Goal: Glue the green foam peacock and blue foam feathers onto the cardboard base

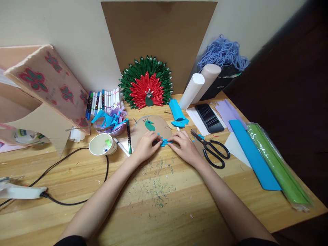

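Small cut pieces of bright blue paper [165, 141] lie between my hands near the front edge of a round cardboard disc [162, 123]. The fingers of my left hand [147, 145] are pinched at the left end of these pieces. My right hand [185, 146] is closed on their right end, fingertips pressed together. On the disc sits a green paper bird head [149, 125] with a small crown. Black-handled scissors [214, 150] rest just right of my right hand. A dark marker [128, 137] and a white marker [121, 147] lie left of my left hand.
Behind the disc stands a red and green peacock fan [147, 83]. A paper cup [102, 144], a bowl of paper scraps [112, 124] and a glue gun [23, 190] with its cord are left. Right are a phone [209, 118], blue paper [253, 153] and a green roll [278, 167].
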Tool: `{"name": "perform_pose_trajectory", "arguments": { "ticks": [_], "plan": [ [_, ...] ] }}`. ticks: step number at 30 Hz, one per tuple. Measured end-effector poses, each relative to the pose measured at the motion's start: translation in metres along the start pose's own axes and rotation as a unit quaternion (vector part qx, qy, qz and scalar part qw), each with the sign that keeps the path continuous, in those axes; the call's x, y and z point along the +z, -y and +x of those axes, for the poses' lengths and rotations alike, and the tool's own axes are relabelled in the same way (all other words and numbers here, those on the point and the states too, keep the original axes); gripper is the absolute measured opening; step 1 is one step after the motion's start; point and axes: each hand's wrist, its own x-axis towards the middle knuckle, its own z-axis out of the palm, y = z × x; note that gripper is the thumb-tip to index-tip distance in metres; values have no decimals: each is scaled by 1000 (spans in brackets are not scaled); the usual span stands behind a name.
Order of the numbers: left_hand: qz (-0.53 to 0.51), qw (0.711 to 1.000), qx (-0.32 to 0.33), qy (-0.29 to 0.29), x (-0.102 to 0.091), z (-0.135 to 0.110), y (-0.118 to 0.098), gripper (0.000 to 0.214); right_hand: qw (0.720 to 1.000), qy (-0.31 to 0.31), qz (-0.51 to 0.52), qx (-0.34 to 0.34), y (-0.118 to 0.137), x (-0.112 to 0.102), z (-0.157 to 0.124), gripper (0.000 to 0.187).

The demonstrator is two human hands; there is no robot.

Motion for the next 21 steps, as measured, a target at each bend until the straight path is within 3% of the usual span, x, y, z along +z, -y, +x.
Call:
{"name": "perform_pose_trajectory", "arguments": {
  "ticks": [21],
  "plan": [
    [7,1000,10,-6,1,-1,0,7,1000,1,30,3,2,2,-4,9]
  ]
}}
